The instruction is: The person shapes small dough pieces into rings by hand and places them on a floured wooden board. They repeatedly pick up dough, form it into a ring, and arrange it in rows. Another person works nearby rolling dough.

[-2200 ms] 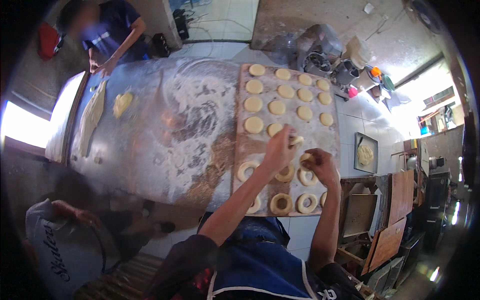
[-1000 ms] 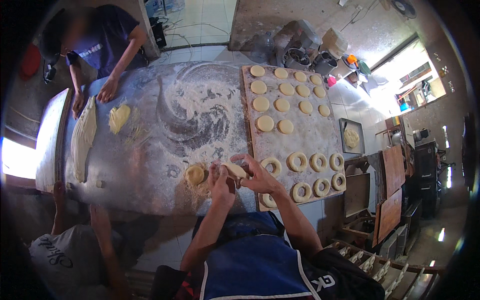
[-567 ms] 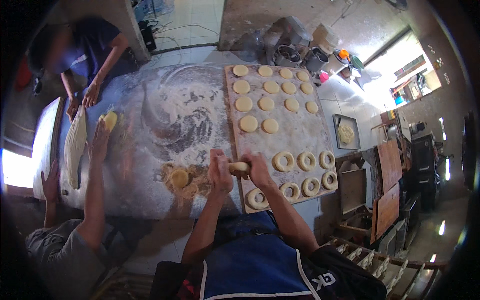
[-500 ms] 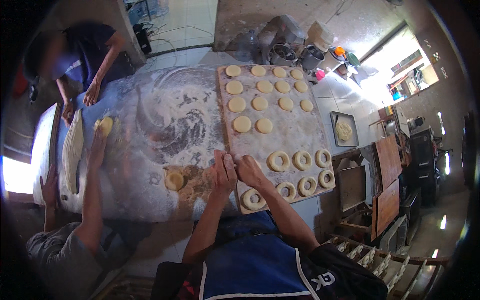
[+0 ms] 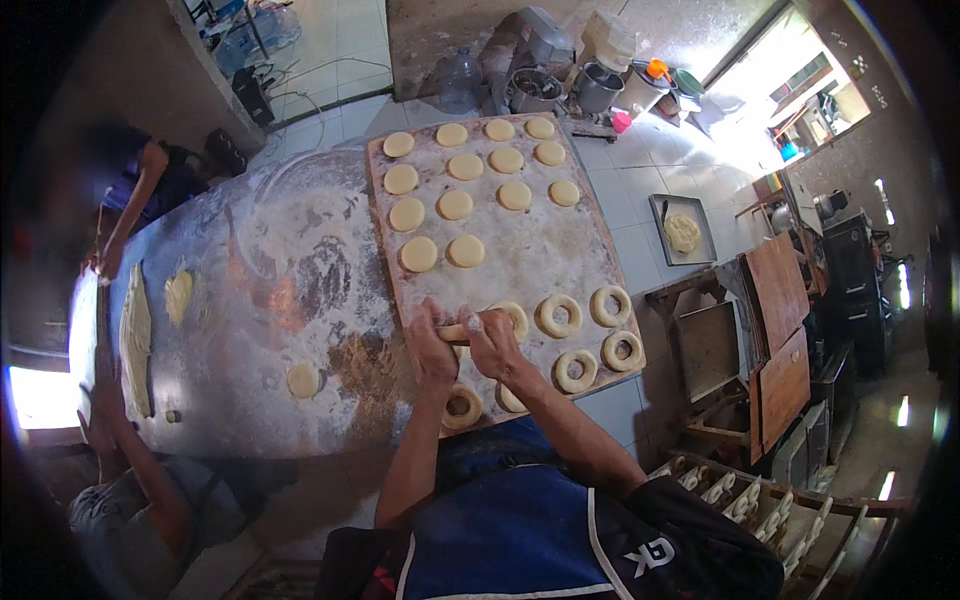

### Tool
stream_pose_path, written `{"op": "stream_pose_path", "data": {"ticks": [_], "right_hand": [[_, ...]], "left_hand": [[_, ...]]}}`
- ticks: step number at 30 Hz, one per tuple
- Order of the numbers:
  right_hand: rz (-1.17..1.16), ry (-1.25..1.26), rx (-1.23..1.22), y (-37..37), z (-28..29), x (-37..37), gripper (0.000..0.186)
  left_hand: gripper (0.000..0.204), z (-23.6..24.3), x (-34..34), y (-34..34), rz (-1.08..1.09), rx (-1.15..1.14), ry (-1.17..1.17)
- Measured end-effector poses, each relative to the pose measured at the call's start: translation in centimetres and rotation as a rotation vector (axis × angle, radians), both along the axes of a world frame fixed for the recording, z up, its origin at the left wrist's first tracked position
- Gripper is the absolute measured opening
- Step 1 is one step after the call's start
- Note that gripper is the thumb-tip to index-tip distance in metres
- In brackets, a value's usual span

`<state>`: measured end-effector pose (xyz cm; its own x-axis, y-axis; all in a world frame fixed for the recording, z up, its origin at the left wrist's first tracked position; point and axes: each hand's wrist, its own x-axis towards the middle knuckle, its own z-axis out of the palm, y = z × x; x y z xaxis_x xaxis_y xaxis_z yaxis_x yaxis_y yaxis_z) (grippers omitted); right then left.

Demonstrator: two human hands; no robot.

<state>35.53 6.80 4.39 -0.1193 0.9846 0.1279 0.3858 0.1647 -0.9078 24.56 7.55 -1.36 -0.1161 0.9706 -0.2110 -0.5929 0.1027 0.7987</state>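
My left hand (image 5: 432, 340) and my right hand (image 5: 492, 345) are closed on a piece of pale dough (image 5: 453, 332) held between them over the lower part of a floury board (image 5: 607, 247). Several dough rings (image 5: 576, 370) lie on this part of the board, some partly hidden by my hands and arms. Flat round dough discs (image 5: 465, 250) sit in rows on the upper part. Left of the board, on the flour-dusted metal table (image 5: 250, 340), lies a single disc (image 5: 304, 380).
A co-worker (image 5: 150, 180) works at the table's far left by a long dough strip (image 5: 135, 340); another (image 5: 145, 500) reaches in from lower left. A pan of dough (image 5: 683, 232), mixers (image 5: 535, 92), wooden boards (image 5: 775, 290) and a rack (image 5: 770, 515) stand to the right.
My hands have brought the dough from over the metal table onto the board. The view has shifted, and the lower-left co-worker's hand has moved off the small yellow dough.
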Motion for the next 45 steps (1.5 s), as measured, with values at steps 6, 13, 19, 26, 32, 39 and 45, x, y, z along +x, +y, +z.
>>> {"op": "stream_pose_path", "data": {"ticks": [6,13,19,26,32,39,45], "right_hand": [[-0.035,0.035,0.037,0.1,-0.4,4.9,0.055],[-0.076,-0.055,0.017,0.1,-1.5,11.6,0.061],[-0.007,-0.139,0.197,0.8,-2.0,17.4,0.038],[-0.181,-0.016,0.248,1.0,-1.2,22.1,0.038],[-0.309,0.005,-0.014,2.6,0.3,26.6,0.031],[-0.417,-0.456,-0.198,0.8,-2.8,27.9,0.084],[-0.361,-0.41,-0.14,-0.1,-2.2,25.8,0.072]], "left_hand": [[0.035,-1.2,3.9,0.9,-0.097,0.232,0.64],[0.035,-0.3,10.6,1.8,-0.069,0.304,0.845],[0.042,-1.4,15.1,3.1,-0.312,0.251,0.542],[0.028,-4.7,19.7,4.3,-0.14,0.75,1.043],[0.036,-0.7,23.0,7.9,-0.239,0.435,1.022],[0.022,1.4,22.6,10.5,-0.413,0.38,1.493],[0.031,1.3,22.4,9.2,-0.288,0.553,1.592]]}}
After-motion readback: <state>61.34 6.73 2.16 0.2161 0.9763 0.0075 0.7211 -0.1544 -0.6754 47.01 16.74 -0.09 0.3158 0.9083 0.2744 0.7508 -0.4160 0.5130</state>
